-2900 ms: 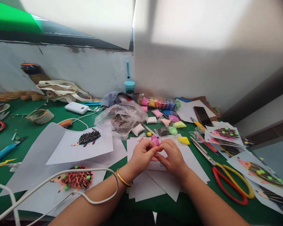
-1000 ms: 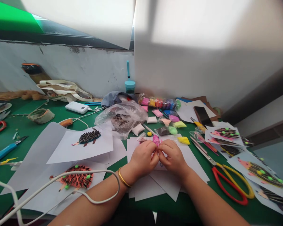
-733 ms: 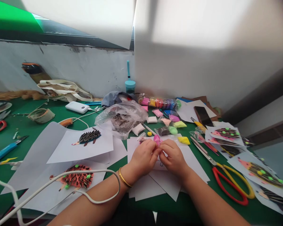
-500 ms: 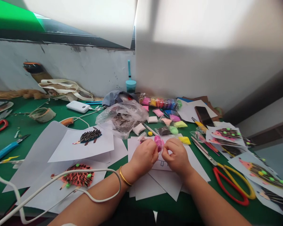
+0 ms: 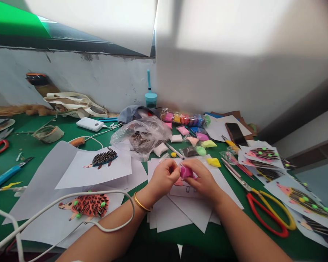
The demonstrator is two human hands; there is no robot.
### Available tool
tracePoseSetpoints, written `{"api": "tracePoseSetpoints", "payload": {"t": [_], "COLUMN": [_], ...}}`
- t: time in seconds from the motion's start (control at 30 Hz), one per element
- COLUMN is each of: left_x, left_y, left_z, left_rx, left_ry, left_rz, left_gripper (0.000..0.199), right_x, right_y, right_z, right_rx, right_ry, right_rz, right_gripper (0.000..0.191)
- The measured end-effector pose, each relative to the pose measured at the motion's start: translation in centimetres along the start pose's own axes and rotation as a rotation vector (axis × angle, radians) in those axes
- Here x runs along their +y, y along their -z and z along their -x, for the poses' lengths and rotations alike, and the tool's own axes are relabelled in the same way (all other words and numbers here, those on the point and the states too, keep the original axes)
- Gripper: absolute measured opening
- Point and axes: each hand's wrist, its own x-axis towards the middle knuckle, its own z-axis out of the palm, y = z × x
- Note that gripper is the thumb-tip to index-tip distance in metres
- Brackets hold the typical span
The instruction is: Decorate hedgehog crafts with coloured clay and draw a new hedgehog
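Note:
A small clear packet of magenta modelling clay (image 5: 186, 172) is between my two hands, over the drawing paper (image 5: 180, 193). My right hand (image 5: 205, 180) has its fingers wrapped around the packet from the right. On the other side, my left hand (image 5: 163, 176) pinches at the packet's edge with thumb and forefinger; its fingertips are partly hidden. Under the hands, the paper shows a pink clay shape (image 5: 178, 182) and drawn outlines of small legs. More loose white sheets (image 5: 175, 216) lie beneath it.
Scissors (image 5: 270, 211) lie right of my right arm, beside finished hedgehog pictures (image 5: 303, 200). Beyond my hands are a plastic bag of sunflower seeds (image 5: 140, 138) and several clay packets (image 5: 208, 144). A white cable (image 5: 71, 196) loops over my left forearm. A hedgehog picture (image 5: 104, 158) lies left.
My right hand has turned and now wraps the magenta clay packet, which sits lower and more upright. The left hand stays pinched beside it. More of the pink shape on the paper shows.

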Motion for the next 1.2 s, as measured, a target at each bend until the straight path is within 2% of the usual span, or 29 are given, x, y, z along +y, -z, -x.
{"api": "tracePoseSetpoints", "payload": {"t": [0.1,0.2,0.3,0.37,0.5,0.57,0.67,0.8,0.9,1.2], "left_x": [-0.23,-0.16,0.03,0.08,-0.01,-0.04,0.03,0.20,0.27,-0.10], "left_y": [0.03,0.33,0.62,0.70,0.66,0.62,0.57,0.66,0.81,0.59], "left_z": [0.19,0.33,0.29,0.16,-0.22,-0.36,-0.35,-0.12,-0.09,-0.40], "left_rx": [0.048,0.049,0.036,0.024,0.008,0.014,0.055,0.114,0.108,-0.007], "left_ry": [-0.049,-0.192,-0.292,-0.273,-0.130,-0.102,-0.145,-0.281,-0.317,-0.110], "left_rz": [0.023,-0.121,-0.204,-0.208,-0.103,-0.053,-0.076,-0.262,-0.302,-0.052], "left_gripper": [0.009,0.005,0.016,0.018,0.013,0.009,0.008,0.014,0.014,0.011], "right_x": [-0.20,-0.18,-0.02,-0.02,-0.37,-0.53,-0.59,-0.47,-0.46,-0.60], "right_y": [-0.05,-0.08,-0.22,-0.38,-0.66,-0.74,-0.81,-0.84,-0.81,-0.85], "right_z": [-0.12,-0.06,0.09,0.18,0.20,0.17,0.13,0.18,0.25,0.16], "right_rx": [0.026,0.058,0.076,0.083,0.069,0.062,0.064,0.075,0.087,0.070], "right_ry": [-0.054,-0.058,-0.063,-0.072,-0.052,-0.043,-0.037,-0.051,-0.083,-0.032], "right_rz": [-0.028,-0.001,0.031,0.040,0.042,0.049,0.063,0.069,0.059,0.049], "right_gripper": [0.018,0.018,0.026,0.029,0.028,0.026,0.026,0.028,0.030,0.029]}}
